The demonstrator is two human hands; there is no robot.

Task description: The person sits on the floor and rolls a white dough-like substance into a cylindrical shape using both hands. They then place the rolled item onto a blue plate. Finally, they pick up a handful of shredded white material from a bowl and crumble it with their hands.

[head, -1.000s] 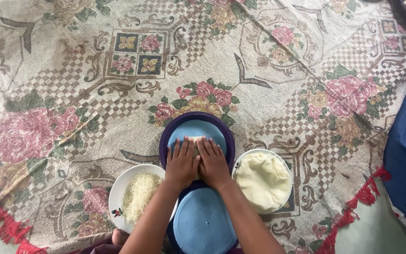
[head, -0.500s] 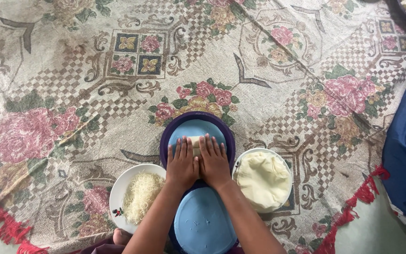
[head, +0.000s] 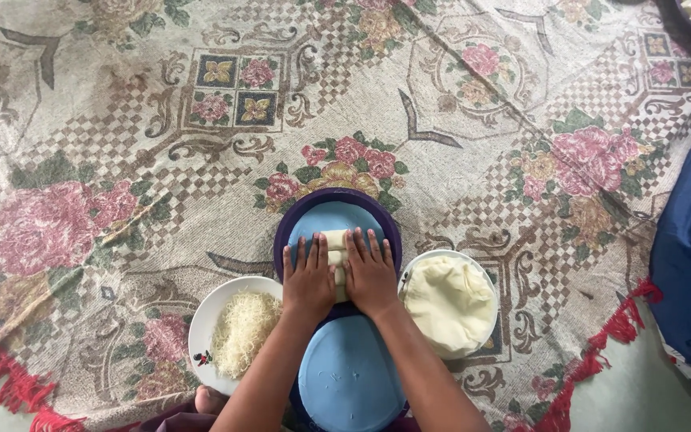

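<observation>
L hand (head: 308, 278) & R hand (head: 370, 272) flat, fingers spread, on pale roll (head: 334, 240), blue round board (head: 325, 224)

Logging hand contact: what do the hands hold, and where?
Nothing is gripped: left hand and right hand press flat on a pale dough roll, covering its near part.

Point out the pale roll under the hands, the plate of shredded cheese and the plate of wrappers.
pale roll (head: 333, 238), head view, its exposed far end.
plate of shredded cheese (head: 202, 322), head view, bare left rim.
plate of wrappers (head: 447, 255), head view, far rim.
</observation>
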